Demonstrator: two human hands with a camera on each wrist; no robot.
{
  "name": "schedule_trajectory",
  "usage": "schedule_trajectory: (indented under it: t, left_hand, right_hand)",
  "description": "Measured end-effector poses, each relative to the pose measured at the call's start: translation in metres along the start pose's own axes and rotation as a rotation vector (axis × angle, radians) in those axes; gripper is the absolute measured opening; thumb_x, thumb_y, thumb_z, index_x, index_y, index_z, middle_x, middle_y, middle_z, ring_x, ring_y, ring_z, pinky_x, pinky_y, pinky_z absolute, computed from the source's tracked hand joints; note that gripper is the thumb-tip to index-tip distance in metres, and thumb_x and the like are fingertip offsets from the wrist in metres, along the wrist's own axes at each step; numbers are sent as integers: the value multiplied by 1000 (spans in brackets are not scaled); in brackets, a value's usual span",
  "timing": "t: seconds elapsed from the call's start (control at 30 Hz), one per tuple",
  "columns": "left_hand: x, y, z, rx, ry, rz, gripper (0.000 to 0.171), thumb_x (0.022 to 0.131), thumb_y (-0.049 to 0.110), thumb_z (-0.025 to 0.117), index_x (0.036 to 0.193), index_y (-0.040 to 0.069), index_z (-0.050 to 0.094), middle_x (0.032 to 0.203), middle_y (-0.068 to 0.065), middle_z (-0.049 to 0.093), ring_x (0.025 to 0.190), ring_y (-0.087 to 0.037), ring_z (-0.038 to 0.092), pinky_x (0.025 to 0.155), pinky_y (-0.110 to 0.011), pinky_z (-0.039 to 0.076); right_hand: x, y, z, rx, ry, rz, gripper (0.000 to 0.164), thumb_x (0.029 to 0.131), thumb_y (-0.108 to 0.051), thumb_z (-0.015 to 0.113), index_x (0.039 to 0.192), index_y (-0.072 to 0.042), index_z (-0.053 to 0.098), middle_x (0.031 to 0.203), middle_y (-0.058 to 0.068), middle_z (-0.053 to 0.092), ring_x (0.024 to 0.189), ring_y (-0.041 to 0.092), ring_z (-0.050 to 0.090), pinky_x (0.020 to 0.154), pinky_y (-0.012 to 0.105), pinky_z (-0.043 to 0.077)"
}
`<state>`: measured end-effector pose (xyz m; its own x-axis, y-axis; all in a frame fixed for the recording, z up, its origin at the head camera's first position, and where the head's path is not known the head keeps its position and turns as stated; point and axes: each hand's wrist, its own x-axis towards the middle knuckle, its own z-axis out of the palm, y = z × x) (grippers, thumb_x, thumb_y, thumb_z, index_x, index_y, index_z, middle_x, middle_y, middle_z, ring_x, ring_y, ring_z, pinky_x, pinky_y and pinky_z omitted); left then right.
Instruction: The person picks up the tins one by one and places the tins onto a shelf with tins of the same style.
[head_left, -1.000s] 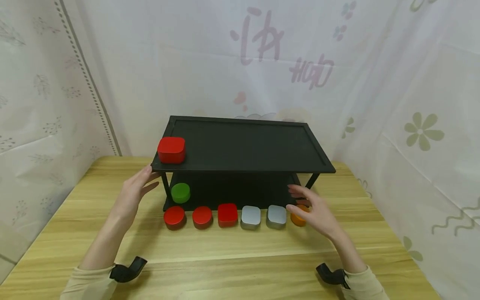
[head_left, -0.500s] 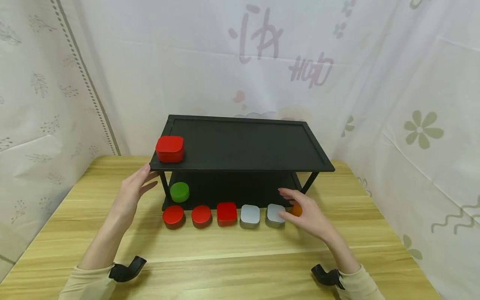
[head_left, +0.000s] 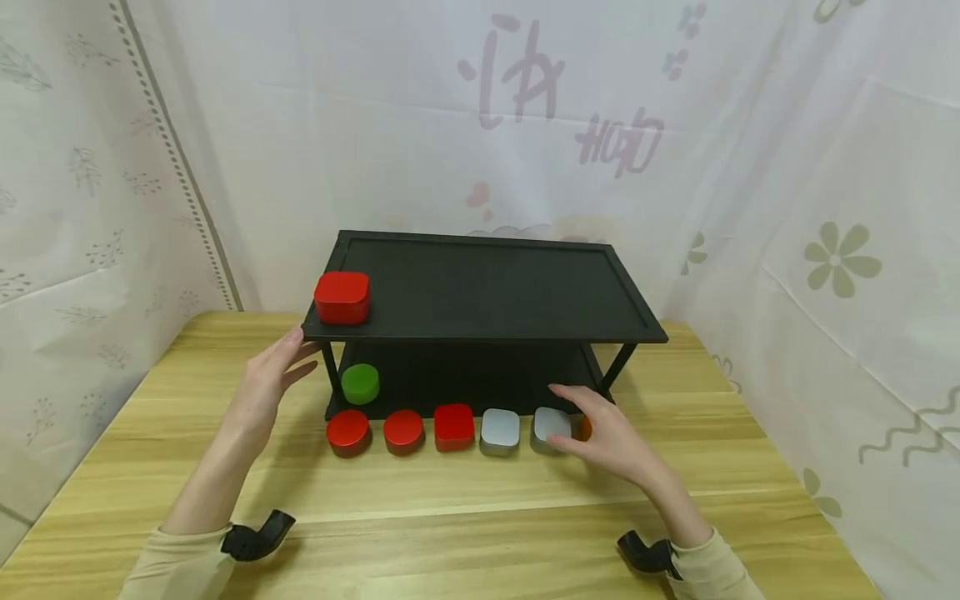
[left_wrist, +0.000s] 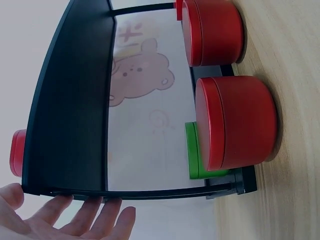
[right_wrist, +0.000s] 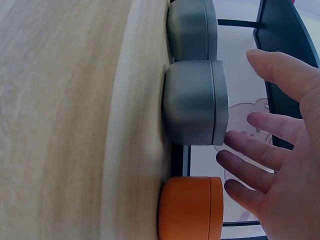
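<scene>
My left hand (head_left: 262, 387) touches the left front corner of a black two-tier shelf (head_left: 480, 287), its fingers at the upper board's edge. Over the right end of a row of tins hovers my right hand (head_left: 611, 433), fingers spread and holding nothing. Thumb and forefinger reach around the rightmost silver square tin (head_left: 551, 425), whose body (right_wrist: 192, 102) shows in the right wrist view. The orange round tin (right_wrist: 190, 207) is mostly covered by this hand in the head view. A second silver square tin (head_left: 500, 432) stands just left of the first.
Two red round tins (head_left: 348, 433) and a red square tin (head_left: 454, 427) continue the row leftward along the shelf's front. A green round tin (head_left: 361, 384) sits on the lower board. On the upper board's left end is a red square tin (head_left: 342, 298). Patterned cloth hangs behind.
My right hand has moved left, from over the orange tin to the rightmost silver tin. The left hand stays at the shelf corner.
</scene>
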<state>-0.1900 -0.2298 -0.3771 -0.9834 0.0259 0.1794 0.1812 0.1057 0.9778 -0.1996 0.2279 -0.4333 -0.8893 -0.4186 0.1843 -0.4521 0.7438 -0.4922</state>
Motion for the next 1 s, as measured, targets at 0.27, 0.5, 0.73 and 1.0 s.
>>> schedule_trajectory:
  t: [0.27,0.5,0.73,1.0]
  left_hand:
    - [0,2,0,9,-2,-8,53,100,47,36,142,15,43,136,9,49,121,-4,50,92,-9,46]
    - [0,0,-1,1,1,-11,53,99,46,37,142,16,44,137,7,49,121,-5,50,91,-9,46]
    - [1,-3,-2,9,-3,-5,52,100,45,36,142,16,44,137,7,49,122,-6,50,92,-10,47]
    - [-1,1,0,20,-5,-12,54,99,47,36,142,15,43,135,9,49,120,-2,49,91,-9,46]
  right_hand:
    - [1,5,7,-88,-10,-25,69,78,-58,68,137,-29,48,135,-8,51,123,17,50,98,43,48]
    - [2,-7,5,-156,6,-78,68,76,-48,75,133,-19,53,131,-3,56,119,20,54,97,43,48]
    - [0,-21,-2,-146,35,-101,63,75,-39,78,130,-16,56,125,3,60,113,24,57,93,46,50]
    - [4,6,16,-249,15,-101,66,71,-42,80,127,-16,58,124,-1,62,116,20,56,108,50,39]
